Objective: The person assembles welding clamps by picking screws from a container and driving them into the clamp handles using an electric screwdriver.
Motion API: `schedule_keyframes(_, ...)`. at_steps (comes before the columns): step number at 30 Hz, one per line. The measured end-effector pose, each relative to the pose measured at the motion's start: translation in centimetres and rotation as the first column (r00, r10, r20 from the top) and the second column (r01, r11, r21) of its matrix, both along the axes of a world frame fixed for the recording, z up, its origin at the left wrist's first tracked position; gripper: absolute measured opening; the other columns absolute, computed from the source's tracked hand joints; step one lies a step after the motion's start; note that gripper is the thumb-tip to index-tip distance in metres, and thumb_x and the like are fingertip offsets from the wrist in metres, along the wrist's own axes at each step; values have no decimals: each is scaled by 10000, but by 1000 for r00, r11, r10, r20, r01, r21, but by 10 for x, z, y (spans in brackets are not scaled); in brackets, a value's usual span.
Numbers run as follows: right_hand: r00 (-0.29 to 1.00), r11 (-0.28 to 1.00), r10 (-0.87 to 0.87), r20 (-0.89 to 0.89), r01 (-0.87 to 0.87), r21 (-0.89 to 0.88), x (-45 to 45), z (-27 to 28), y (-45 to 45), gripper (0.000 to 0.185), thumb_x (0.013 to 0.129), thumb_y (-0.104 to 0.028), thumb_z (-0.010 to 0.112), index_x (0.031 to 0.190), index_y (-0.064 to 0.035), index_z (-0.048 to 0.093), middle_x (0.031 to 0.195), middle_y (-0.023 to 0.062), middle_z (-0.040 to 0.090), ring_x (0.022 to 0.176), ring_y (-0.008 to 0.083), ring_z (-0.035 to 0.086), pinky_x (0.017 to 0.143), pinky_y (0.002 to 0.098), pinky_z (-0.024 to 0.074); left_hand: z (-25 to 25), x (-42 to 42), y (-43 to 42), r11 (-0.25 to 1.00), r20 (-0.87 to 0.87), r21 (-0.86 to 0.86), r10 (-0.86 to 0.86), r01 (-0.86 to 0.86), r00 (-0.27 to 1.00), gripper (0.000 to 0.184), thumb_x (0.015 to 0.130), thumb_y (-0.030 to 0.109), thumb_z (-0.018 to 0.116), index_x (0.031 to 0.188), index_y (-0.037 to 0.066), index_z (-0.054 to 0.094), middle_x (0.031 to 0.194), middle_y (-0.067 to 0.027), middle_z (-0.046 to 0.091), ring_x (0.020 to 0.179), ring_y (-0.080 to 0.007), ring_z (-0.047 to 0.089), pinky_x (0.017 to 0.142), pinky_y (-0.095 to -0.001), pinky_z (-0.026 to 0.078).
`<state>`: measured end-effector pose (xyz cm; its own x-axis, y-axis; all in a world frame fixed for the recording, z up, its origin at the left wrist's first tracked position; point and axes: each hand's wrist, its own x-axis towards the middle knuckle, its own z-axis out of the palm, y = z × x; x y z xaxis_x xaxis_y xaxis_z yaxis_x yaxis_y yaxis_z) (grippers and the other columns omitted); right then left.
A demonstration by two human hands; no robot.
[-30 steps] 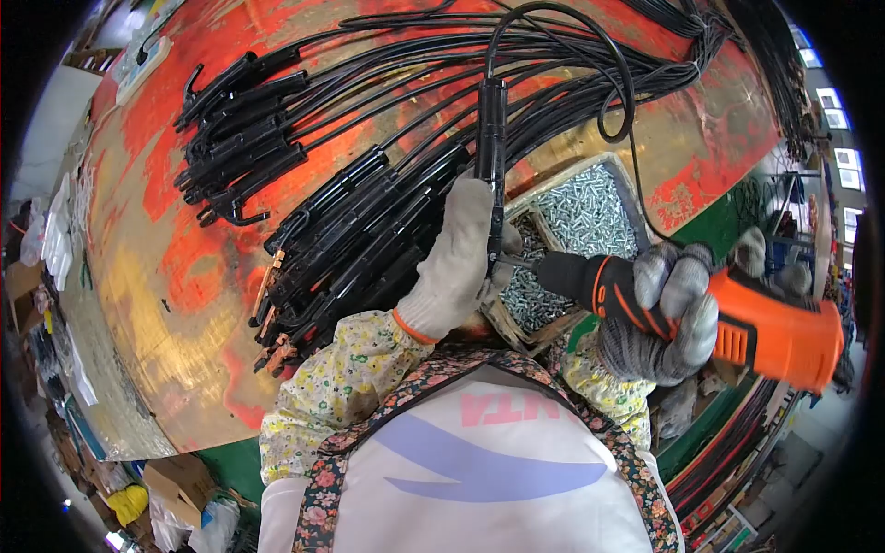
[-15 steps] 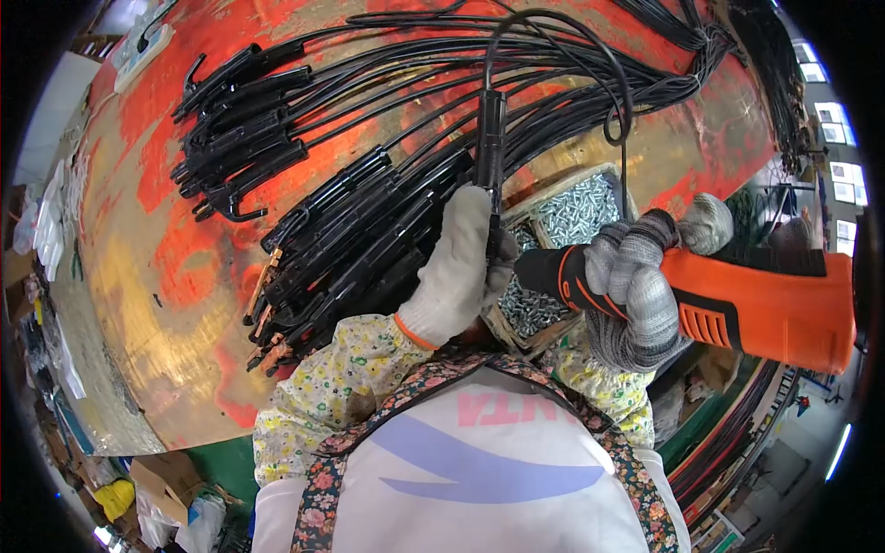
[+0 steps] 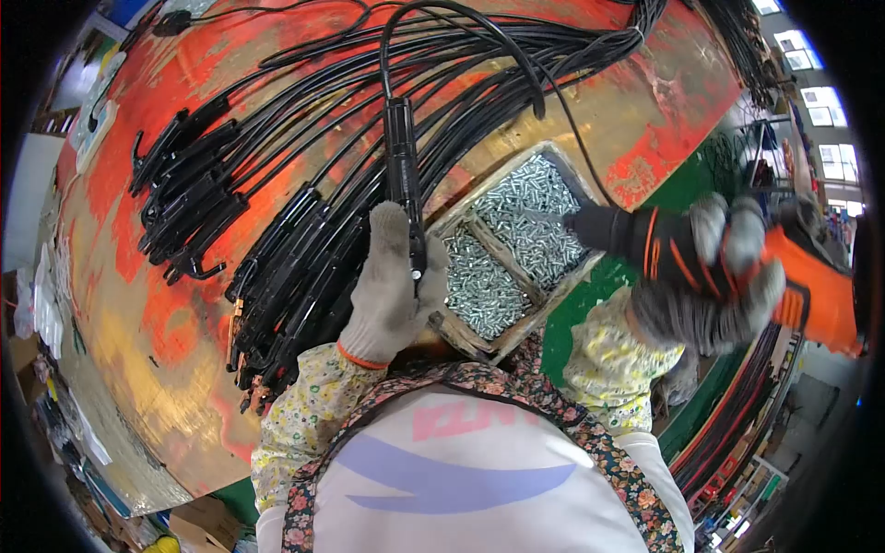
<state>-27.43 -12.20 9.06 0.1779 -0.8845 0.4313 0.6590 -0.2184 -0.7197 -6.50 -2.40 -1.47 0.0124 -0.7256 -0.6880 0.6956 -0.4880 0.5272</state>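
Observation:
My left hand (image 3: 389, 286), in a pale glove with an orange cuff, is wrapped round a black cable handle (image 3: 402, 152) that stands upright in view. A small silver screw head shows on the handle beside my fingers. My right hand (image 3: 714, 276), in a grey striped glove and slightly blurred, grips an orange and black power screwdriver (image 3: 811, 286). The driver's tip points left, over the divided wooden box (image 3: 505, 251) of silver screws (image 3: 521, 198), apart from the handle.
Several black handles (image 3: 304, 267) with copper-coloured ends lie left of my left hand. More handles (image 3: 189, 194) lie farther left. Their black cables (image 3: 516, 46) run to a tied bundle at the upper right. The worn red and tan tabletop (image 3: 166, 323) extends left.
My right hand has drawn the screwdriver away from the handle to the right, over the screw box. The handle in my left hand and the table items appear farther left in view.

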Motion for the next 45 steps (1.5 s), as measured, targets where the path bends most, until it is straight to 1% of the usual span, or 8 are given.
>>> schedule_keyframes(4,807,819,-559,-189,573,22,-1,-27,-18,576,758,-15,720,1262,46,447,749,65,552,601,159,510,575,345,470,19,-9,-10,1000,169,-10,28,-26,985,475,872,538,611,1032,101,518,691,2,493,503,-85,432,453,-218,348)
schedule_keyframes(8,834,851,-514,-201,526,5,-15,-56,-20,631,842,-52,644,1372,40,314,723,31,482,644,123,446,620,291,419,28,-8,-13,1000,191,24,-6,1,982,391,854,220,675,1154,111,450,729,22,497,527,-58,438,462,-212,359)
schedule_keyframes(26,920,920,-385,-71,389,51,-19,-69,-31,553,872,-56,601,1346,34,332,701,25,426,667,134,447,645,298,422,22,-6,-12,998,190,-3,-68,70,979,506,818,125,684,1228,76,392,658,39,460,463,-52,396,398,-224,292)
schedule_keyframes(29,945,938,-328,11,324,124,-40,-70,-38,487,888,-85,599,1316,-8,378,732,25,430,695,148,455,645,307,434,23,-5,-13,993,218,55,-115,105,969,910,770,140,722,1438,48,110,688,20,505,448,-49,427,388,-210,332)
schedule_keyframes(32,957,947,-273,94,251,202,-43,-54,-40,297,888,-109,615,1139,-38,474,761,54,504,720,173,511,654,315,474,28,-7,-17,990,229,72,-136,122,964,954,758,112,713,1460,56,69,738,11,533,453,-53,448,391,-209,351)
schedule_keyframes(35,957,956,-205,205,151,250,-44,-43,-44,232,899,-118,604,1092,-53,493,773,61,535,731,197,537,678,317,496,29,-7,-15,995,218,31,-101,97,971,693,744,66,701,1311,41,301,673,26,494,471,-57,453,404,-212,341)
schedule_keyframes(41,922,931,-22,387,-122,345,-7,-46,-48,177,931,-141,553,1058,-32,496,768,58,533,717,204,540,671,323,492,25,2,-10,989,159,-14,-143,147,977,798,749,94,727,1384,56,245,692,20,503,478,-55,438,408,-227,333)
schedule_keyframes(45,942,883,-124,311,-38,467,22,-67,-48,169,919,-150,573,1026,-23,541,748,53,550,669,201,543,638,331,489,24,5,-10,985,125,-24,-169,173,978,805,760,107,719,1388,69,216,685,34,475,473,-49,405,400,-232,301)
